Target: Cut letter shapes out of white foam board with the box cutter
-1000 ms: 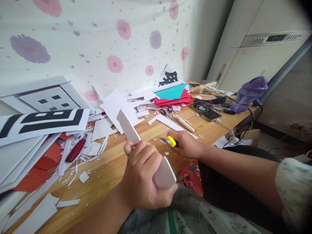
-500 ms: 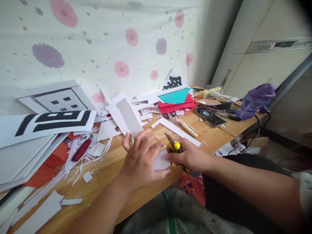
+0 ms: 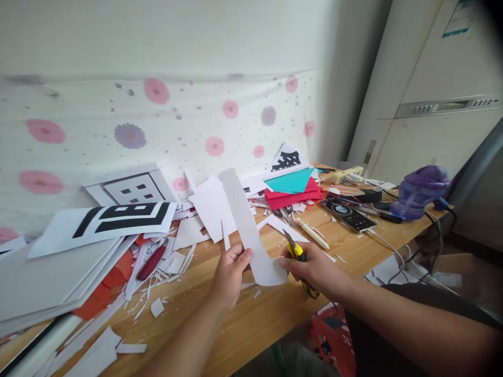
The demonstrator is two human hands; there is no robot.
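Note:
A long white L-shaped paper piece (image 3: 247, 225) is held up over the wooden table. My left hand (image 3: 231, 272) pinches its left edge between thumb and fingers, with a thin white strip (image 3: 225, 234) rising beside those fingers. My right hand (image 3: 314, 267) is wrapped round a yellow and black utility knife (image 3: 299, 252), whose blade points up and left. The thumb of that hand also touches the right end of the white piece.
Paper scraps, a red-handled tool (image 3: 151, 263) and stacked white boards (image 3: 66, 283) lie left. Behind are red folded paper (image 3: 293, 196), teal paper (image 3: 291, 180) and scissors (image 3: 283, 212). A pen (image 3: 312, 233), phone (image 3: 348, 214) and purple bottle (image 3: 420, 192) are right.
The white piece has turned and now shows its full L shape. My left hand has shifted from over it to its left edge. The camera view has tilted up.

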